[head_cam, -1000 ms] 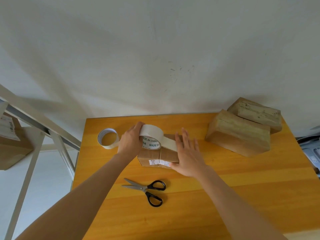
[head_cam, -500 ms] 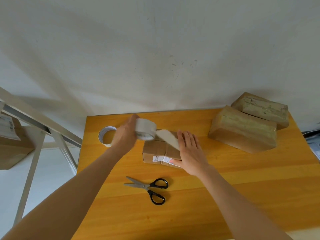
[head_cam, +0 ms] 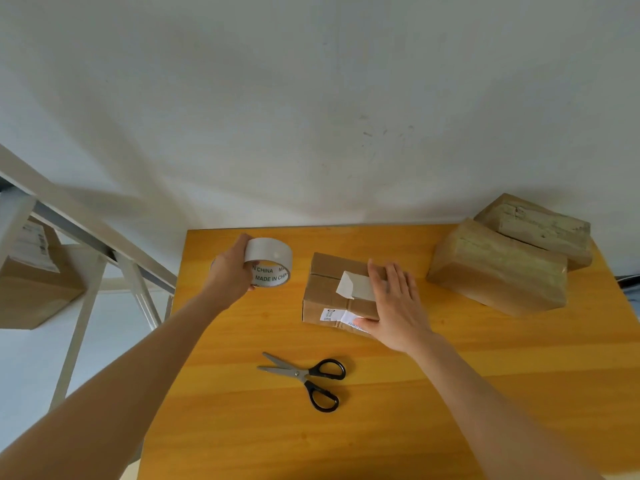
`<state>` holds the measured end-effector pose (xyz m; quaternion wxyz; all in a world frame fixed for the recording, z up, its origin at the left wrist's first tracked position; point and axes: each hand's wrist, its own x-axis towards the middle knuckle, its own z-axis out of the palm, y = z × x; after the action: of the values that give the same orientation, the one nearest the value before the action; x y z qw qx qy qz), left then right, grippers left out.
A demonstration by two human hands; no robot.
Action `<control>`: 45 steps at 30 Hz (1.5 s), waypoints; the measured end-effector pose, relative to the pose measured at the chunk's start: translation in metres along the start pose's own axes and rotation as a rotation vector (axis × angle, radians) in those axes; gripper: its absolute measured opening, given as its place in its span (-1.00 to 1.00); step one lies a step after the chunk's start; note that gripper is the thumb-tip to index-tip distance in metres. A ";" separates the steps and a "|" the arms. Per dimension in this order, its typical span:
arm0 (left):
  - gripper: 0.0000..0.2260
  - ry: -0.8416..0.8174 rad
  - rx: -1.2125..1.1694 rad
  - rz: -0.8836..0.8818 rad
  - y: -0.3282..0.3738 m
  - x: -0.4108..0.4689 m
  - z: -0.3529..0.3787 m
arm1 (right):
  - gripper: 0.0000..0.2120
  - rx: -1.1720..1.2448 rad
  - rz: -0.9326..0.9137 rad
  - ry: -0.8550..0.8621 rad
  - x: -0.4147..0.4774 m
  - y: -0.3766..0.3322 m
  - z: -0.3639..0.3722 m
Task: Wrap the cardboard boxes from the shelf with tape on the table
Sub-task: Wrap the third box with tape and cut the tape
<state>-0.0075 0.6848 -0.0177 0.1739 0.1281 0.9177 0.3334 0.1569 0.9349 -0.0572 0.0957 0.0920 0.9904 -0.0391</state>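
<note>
Wall (head_cam: 311, 98): white, scuffed, meets the table's far edge.
Table (head_cam: 433, 427): orange wood, with a wide bare stretch along the near side in front of the scissors. Its left edge drops off beside the white shelf frame (head_cam: 86, 233), where a shelf box (head_cam: 34, 296) sits.
Two wrapped boxes (head_cam: 495, 271) fill the far right corner, touching each other, the rear one near the wall. There's a bare gap between them and my right hand.
Small cardboard box (head_cam: 325, 289): table centre, flat.
My right hand (head_cam: 394, 306) lies flat on its top, fingers straight and slightly spread, thumb down the near side by the white label.
My left hand (head_cam: 230, 271) is left of the box, fingers and thumb curled round the tape roll (head_cam: 268, 261), near the far left corner. Can't tell if the roll touches the wood.
Scissors (head_cam: 304, 375): blades slightly apart, black handles, lying near of the box and apart from it.
Tape strip (head_cam: 353, 287): on the box top, loose end lifted, just beside my right fingertips.
</note>
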 end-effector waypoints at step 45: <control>-0.63 0.092 0.536 0.327 -0.024 -0.032 0.070 | -0.87 0.394 0.144 0.674 0.016 -0.079 0.009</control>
<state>0.0474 0.6955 -0.0757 0.0363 0.3000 0.9470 0.1087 0.1280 0.8590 -0.0646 -0.2516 0.1856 0.9308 -0.1893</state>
